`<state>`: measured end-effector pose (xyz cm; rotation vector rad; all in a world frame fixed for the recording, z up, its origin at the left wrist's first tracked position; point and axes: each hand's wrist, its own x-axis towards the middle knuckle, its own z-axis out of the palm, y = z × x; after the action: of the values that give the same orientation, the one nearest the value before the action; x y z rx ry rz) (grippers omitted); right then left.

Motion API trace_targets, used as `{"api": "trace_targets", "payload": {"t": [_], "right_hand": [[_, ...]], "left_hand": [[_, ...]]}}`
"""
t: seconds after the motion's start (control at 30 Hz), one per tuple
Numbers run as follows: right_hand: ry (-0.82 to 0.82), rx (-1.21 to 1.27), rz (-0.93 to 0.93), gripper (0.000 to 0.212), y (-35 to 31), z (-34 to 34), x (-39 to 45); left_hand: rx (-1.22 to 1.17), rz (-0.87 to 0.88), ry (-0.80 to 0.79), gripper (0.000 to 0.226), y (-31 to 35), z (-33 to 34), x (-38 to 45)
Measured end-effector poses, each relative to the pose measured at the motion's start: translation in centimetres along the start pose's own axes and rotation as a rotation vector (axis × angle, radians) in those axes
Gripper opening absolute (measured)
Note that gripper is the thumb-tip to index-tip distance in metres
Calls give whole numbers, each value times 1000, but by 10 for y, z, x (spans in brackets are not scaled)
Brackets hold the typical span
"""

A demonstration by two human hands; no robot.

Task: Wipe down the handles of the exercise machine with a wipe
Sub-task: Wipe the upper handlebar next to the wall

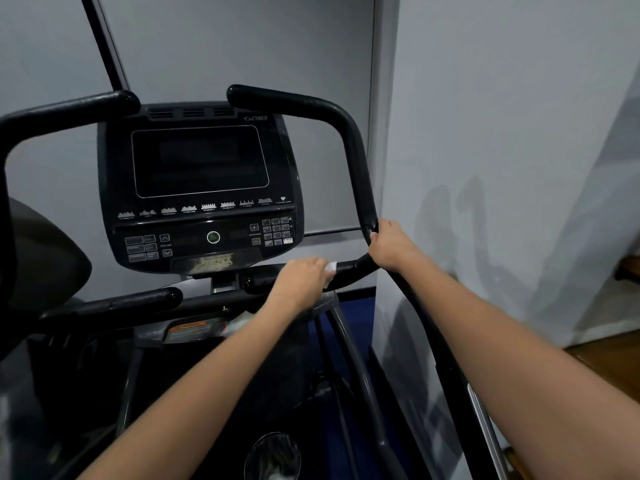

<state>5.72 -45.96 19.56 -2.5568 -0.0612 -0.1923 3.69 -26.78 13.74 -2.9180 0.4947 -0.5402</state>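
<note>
Two hands (304, 277) at work on the right handle (356, 161) of the exercise machine (201, 188). Left hand closed over a white wipe (331, 266), pressing it against the low horizontal stretch of the bar, just below the console. Only a small corner of wipe visible, poking out past the knuckles on the side toward the bend; the rest hidden under the palm and fingers. Right hand (389, 245) wrapped around the same handle at its lower bend, fingers curled over the tube, bare of any cloth. Probably there to steady the bar, since such handles tend to swing under a sideways rub; a judgement, not something shown. Wipe thus just beside the right hand, with a short stretch of bare black tube between them. Left handle (65, 110) untouched at this moment, well apart from both hands, as is the short inner grip (138, 299) below the console. Judged from the layout, rubbing in progress on the lower right section, with the tall upright part and the top curve above the right hand yet to be covered.
</note>
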Motion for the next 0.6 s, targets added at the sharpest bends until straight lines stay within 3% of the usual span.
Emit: {"api": "trace_targets", "payload": {"t": [0.1, 0.2, 0.37, 0.6], "right_hand": [[1, -21, -7, 35, 2, 2, 3], [6, -34, -19, 34, 3, 5, 6], [14, -85, -28, 33, 2, 7, 6], [22, -59, 2, 35, -1, 4, 3]], "left_hand": [[175, 17, -66, 32, -10, -7, -2], [115, -69, -129, 31, 5, -18, 7], [3, 12, -105, 32, 40, -6, 24], [111, 66, -160, 45, -4, -10, 0]]}}
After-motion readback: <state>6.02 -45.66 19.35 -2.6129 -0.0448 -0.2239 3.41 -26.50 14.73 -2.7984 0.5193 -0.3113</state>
